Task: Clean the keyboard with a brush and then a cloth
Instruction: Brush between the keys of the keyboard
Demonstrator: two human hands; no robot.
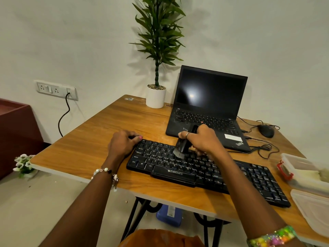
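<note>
A black keyboard [179, 172] lies slanted across the wooden table [92, 148]. My right hand [203, 139] grips a black brush [183, 147] with grey bristles, and the bristles touch the keys in the upper middle rows. My left hand [122, 142] rests at the keyboard's far left corner, fingers curled over its edge. No loose cloth shows on the table.
An open black laptop [208, 107] stands behind the keyboard, with a potted plant [156, 95] to its left. A mouse [266, 131] and cables lie at the right. A clear plastic box [300, 168] and its lid [313, 209] sit at the right edge.
</note>
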